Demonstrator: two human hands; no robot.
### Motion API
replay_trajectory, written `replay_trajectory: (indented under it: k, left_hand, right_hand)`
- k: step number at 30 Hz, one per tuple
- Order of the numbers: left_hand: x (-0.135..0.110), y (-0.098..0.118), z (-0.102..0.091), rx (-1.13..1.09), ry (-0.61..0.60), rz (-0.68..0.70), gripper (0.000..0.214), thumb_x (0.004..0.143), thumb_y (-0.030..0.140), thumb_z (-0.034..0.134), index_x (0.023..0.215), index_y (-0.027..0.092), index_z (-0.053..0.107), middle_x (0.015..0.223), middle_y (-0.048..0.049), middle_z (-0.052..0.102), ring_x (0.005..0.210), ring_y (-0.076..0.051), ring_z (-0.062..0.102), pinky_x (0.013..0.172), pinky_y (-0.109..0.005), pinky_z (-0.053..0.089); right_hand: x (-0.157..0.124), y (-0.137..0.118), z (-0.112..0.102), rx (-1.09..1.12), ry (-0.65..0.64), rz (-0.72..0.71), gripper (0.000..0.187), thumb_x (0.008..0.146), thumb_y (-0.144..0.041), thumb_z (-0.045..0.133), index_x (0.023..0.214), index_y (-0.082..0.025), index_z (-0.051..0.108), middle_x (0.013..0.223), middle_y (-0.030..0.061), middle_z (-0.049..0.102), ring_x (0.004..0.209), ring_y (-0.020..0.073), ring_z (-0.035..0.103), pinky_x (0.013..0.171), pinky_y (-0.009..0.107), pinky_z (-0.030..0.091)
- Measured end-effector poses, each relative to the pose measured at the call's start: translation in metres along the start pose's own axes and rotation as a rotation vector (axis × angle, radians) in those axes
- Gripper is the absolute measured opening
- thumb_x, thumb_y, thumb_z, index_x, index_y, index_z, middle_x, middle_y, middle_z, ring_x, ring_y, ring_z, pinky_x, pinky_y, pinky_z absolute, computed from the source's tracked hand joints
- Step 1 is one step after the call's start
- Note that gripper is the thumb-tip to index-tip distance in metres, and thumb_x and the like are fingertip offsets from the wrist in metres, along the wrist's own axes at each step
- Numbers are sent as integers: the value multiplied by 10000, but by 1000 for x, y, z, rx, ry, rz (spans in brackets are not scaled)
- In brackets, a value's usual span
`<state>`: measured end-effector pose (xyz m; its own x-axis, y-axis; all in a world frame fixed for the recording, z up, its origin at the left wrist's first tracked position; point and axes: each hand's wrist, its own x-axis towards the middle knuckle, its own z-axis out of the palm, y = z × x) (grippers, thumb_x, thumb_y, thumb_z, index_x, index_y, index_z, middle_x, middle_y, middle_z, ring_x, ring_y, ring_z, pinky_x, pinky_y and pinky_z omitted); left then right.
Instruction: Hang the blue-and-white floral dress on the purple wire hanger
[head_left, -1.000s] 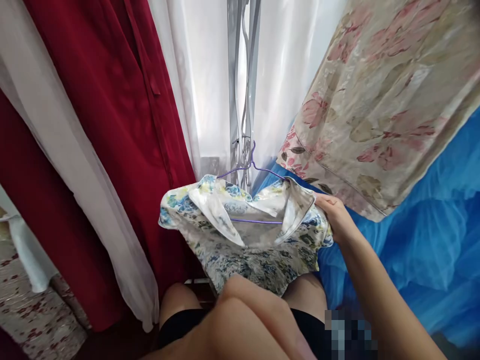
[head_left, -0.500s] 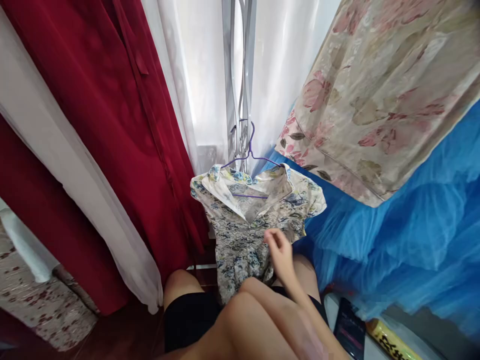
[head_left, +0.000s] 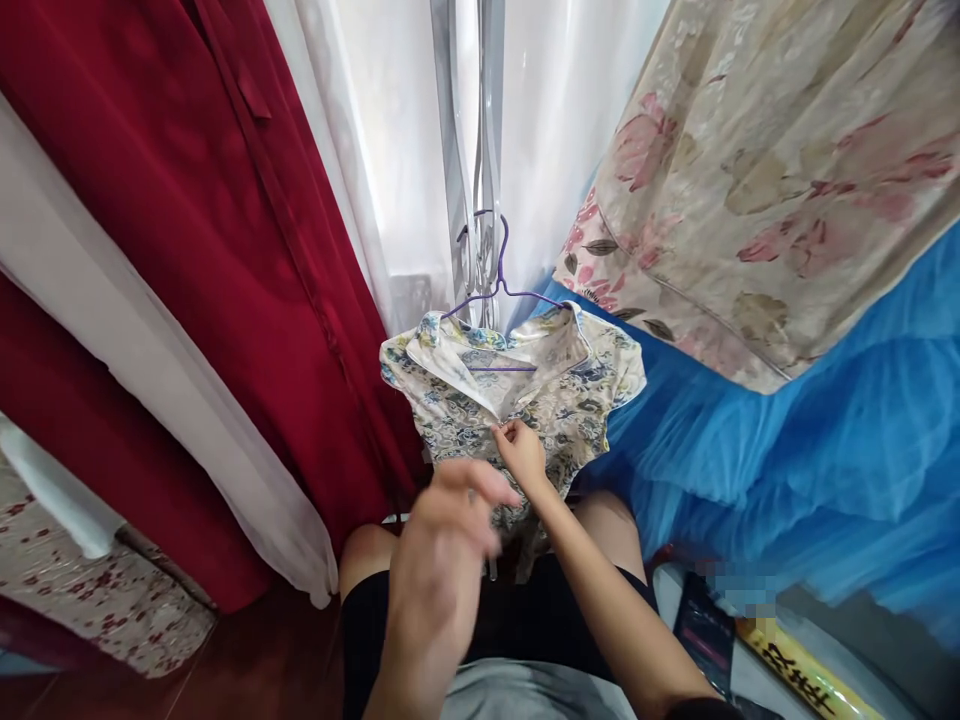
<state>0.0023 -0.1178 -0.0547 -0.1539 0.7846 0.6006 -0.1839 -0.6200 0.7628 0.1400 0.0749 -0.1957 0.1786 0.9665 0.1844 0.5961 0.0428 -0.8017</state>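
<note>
A short-sleeved floral blouse point(head_left: 570, 400) with a white-lined open collar hangs in front of me on a purple hanger point(head_left: 501, 287). My right hand point(head_left: 523, 452) pinches the front of the blouse at the bottom point of the neckline; any small fastening under the fingertips is hidden. Lower and closer to the camera is my left hand point(head_left: 446, 545), blurred, its fingers bent and apart with nothing visible in them. It covers part of the blouse's lower front.
Red fabric point(head_left: 225, 250) and white drapes hang at left. A blue tulle garment point(head_left: 750, 470) and a pink-flowered cloth point(head_left: 750, 200) are on the right. At lower right lie a dark flat item point(head_left: 705, 630) and a yellow packet point(head_left: 802, 670). My knees flank the blouse.
My right hand has moved up and left onto the blouse's neckline. My left hand has risen in front of the blouse. A bent leg or arm across my lap is gone from view.
</note>
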Motion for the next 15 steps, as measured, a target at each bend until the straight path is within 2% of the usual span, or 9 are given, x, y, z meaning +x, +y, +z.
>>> replay_trajectory:
  k: [1, 3, 5, 8, 11, 13, 15]
  left_hand:
    - [9, -22, 0, -12, 25, -70, 225, 921, 468, 572, 915, 266, 670, 1058, -83, 627, 1026, -272, 612, 947, -440, 518]
    - [24, -77, -7, 102, 135, -232, 146, 913, 351, 592, 937, 231, 671, 1075, -79, 649, 1076, -257, 604, 950, -383, 495]
    - [34, -135, -21, 236, 151, -382, 150, 875, 299, 593, 960, 200, 667, 1031, -82, 673, 1010, -250, 629, 902, -370, 506]
    - [40, -199, -36, 350, 99, -403, 153, 824, 210, 585, 959, 174, 649, 1016, -101, 695, 996, -250, 655, 937, -404, 504]
    - [39, -225, -32, 370, 58, -386, 266, 788, 127, 591, 1043, 176, 652, 1058, -109, 704, 950, -232, 664, 900, -398, 516]
    - [34, -228, -24, 400, -1, -348, 374, 761, 76, 605, 1112, 196, 649, 1105, -99, 700, 974, -225, 659, 888, -375, 510]
    - [28, -225, -17, 480, -71, -260, 373, 770, 60, 610, 1109, 212, 638, 1090, -80, 692, 1005, -221, 651, 892, -355, 495]
  right_hand:
    - [3, 2, 0, -9, -6, -5, 283, 928, -455, 585, 798, -206, 623, 735, 56, 692, 682, 214, 621, 611, 278, 314]
    - [9, 6, 0, -11, -30, -34, 247, 914, -425, 621, 806, -204, 628, 703, 53, 669, 683, 219, 614, 616, 280, 303]
    - [16, 11, -1, 14, -68, -83, 196, 906, -383, 636, 816, -209, 633, 658, 32, 634, 662, 212, 591, 616, 277, 296]
    - [26, 17, -3, 92, -133, -153, 177, 895, -353, 631, 782, -217, 621, 603, -3, 574, 608, 185, 530, 605, 271, 292]
    - [27, 21, -4, 205, -198, -173, 266, 881, -412, 620, 708, -213, 580, 566, -21, 527, 558, 160, 474, 584, 267, 308]
    - [18, 22, -6, 292, -244, -163, 351, 871, -489, 608, 664, -210, 553, 563, -18, 527, 541, 150, 463, 564, 263, 327]
    - [2, 21, -10, 376, -300, -147, 414, 861, -555, 596, 640, -209, 547, 557, -12, 542, 522, 143, 465, 540, 260, 344]
